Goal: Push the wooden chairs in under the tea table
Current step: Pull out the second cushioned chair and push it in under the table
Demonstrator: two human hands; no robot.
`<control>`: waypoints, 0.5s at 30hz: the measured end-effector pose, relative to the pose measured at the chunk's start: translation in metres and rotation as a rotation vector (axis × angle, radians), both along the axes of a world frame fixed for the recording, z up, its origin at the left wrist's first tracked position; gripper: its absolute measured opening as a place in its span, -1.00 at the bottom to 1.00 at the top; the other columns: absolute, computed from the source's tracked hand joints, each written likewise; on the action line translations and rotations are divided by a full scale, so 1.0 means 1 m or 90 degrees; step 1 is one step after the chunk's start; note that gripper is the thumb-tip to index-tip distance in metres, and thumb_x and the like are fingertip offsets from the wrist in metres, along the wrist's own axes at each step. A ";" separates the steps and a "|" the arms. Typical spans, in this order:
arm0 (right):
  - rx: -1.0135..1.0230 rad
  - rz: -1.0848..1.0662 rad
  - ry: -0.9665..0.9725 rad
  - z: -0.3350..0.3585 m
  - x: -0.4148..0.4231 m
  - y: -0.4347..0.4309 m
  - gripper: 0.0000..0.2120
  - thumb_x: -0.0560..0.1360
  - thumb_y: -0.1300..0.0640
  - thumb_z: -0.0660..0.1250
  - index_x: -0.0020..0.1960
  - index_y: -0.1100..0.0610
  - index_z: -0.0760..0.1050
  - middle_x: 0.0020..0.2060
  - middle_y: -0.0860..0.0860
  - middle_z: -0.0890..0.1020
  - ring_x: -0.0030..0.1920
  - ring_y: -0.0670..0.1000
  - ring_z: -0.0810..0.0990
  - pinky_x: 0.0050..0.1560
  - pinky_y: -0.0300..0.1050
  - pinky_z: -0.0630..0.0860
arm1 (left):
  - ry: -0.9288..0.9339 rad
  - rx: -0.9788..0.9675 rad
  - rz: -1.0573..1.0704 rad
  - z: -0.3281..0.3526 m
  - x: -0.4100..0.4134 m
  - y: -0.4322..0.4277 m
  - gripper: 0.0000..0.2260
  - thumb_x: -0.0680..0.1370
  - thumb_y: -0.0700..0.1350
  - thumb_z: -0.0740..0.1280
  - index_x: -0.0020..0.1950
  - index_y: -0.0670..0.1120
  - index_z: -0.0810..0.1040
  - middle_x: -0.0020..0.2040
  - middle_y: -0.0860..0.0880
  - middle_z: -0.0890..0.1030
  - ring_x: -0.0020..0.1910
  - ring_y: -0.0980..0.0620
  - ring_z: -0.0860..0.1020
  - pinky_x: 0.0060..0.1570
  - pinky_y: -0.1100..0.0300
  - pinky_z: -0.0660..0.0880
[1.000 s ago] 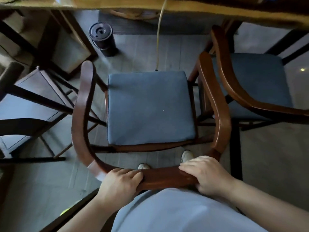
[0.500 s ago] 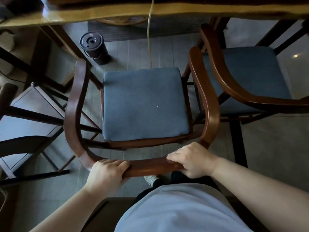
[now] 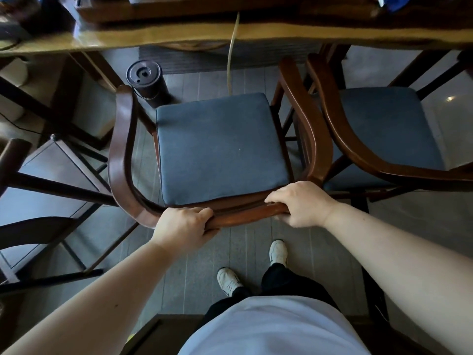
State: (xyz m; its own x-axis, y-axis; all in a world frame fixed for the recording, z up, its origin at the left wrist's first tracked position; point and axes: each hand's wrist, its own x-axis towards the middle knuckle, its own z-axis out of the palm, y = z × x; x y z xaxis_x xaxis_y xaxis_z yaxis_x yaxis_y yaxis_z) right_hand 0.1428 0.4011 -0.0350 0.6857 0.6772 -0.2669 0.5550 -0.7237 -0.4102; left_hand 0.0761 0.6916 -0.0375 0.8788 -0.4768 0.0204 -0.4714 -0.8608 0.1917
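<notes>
A wooden armchair (image 3: 120, 160) with a curved brown back rail and a blue seat cushion stands in front of me, facing the tea table (image 3: 163, 38). My left hand (image 3: 183, 226) grips the back rail left of its middle. On the rail's right part, my right hand (image 3: 299, 203) is closed around the wood. The seat's front edge lies just short of the table's edge. A second matching wooden chair (image 3: 340, 139) stands close on the right, its arm almost touching the first chair's arm.
A dark cylindrical bin (image 3: 146, 80) sits on the floor under the table, by the chair's front left corner. A pale cord (image 3: 231, 55) hangs from the table. Dark chairs (image 3: 51, 175) crowd the left. My feet (image 3: 277, 252) stand behind the chair.
The chair has slid forward toward the table with both hands on its back rail. My arms have stretched out and my feet now show behind it.
</notes>
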 end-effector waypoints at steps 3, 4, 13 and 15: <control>0.004 -0.021 -0.019 -0.001 -0.005 0.002 -0.71 0.37 -0.11 0.43 0.04 -0.03 0.60 -0.09 -0.05 0.70 -0.08 0.09 0.65 -0.08 0.05 0.57 | -0.015 0.003 -0.021 -0.002 0.003 0.003 -0.70 0.38 0.16 0.24 -0.31 -0.08 0.47 -0.46 0.05 0.49 -0.55 -0.05 0.49 -0.57 0.28 0.26; 0.004 -0.026 -0.023 -0.001 -0.006 0.003 -0.72 0.36 -0.11 0.43 0.03 -0.03 0.61 -0.11 -0.05 0.70 -0.09 0.09 0.65 -0.09 0.05 0.57 | -0.020 0.008 -0.030 -0.003 0.003 0.004 -0.71 0.38 0.15 0.29 -0.31 -0.07 0.46 -0.47 0.06 0.49 -0.56 -0.05 0.48 -0.58 0.27 0.27; -0.015 -0.073 -0.004 0.007 -0.008 0.008 -0.74 0.35 -0.06 0.45 0.00 -0.02 0.63 -0.11 -0.05 0.70 -0.08 0.08 0.64 -0.03 0.03 0.55 | -0.023 -0.001 -0.058 -0.009 0.007 0.007 -0.71 0.35 0.17 0.24 -0.32 -0.06 0.43 -0.48 0.05 0.48 -0.57 -0.05 0.48 -0.62 0.26 0.32; -0.019 -0.083 -0.003 0.008 -0.010 0.011 -0.75 0.35 -0.07 0.44 -0.01 -0.02 0.63 -0.12 -0.06 0.70 -0.07 0.08 0.64 -0.04 0.01 0.55 | -0.018 0.009 -0.062 -0.011 0.007 0.010 -0.70 0.35 0.18 0.22 -0.32 -0.05 0.43 -0.49 0.06 0.47 -0.57 -0.05 0.47 -0.62 0.26 0.30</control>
